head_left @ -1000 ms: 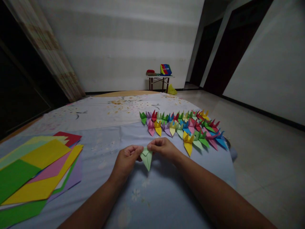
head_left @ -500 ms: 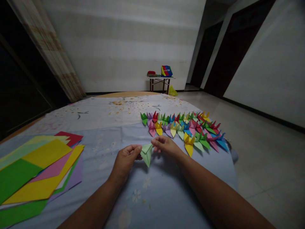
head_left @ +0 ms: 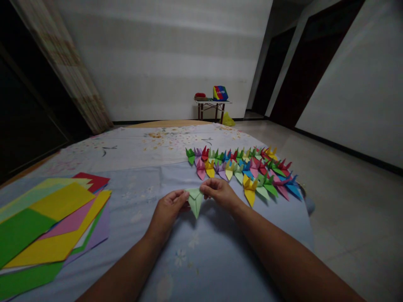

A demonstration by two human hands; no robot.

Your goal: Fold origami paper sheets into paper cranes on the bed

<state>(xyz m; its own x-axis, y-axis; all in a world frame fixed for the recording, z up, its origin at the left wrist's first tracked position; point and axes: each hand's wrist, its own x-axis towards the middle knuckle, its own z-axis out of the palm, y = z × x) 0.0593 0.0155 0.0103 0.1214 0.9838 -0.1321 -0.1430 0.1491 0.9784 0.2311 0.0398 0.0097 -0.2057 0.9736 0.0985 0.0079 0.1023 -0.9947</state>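
Observation:
My left hand [head_left: 166, 211] and my right hand [head_left: 218, 192] both pinch a pale green folded paper piece [head_left: 194, 201] just above the light blue cloth [head_left: 195, 260]. Each hand grips one upper corner, and the pointed end hangs downward between them. Just beyond my right hand lie rows of several folded paper cranes [head_left: 242, 170] in many colours.
A loose stack of coloured paper sheets [head_left: 47, 222] lies at the left on the cloth. A white flowered sheet [head_left: 141, 144] covers the far part. Bare tiled floor [head_left: 352, 201] is at the right. A small table [head_left: 210, 107] with a colourful box stands by the far wall.
Both hands with the green piece have shifted slightly away from me, and the right hand has moved a little apart from the left, spreading the piece's top.

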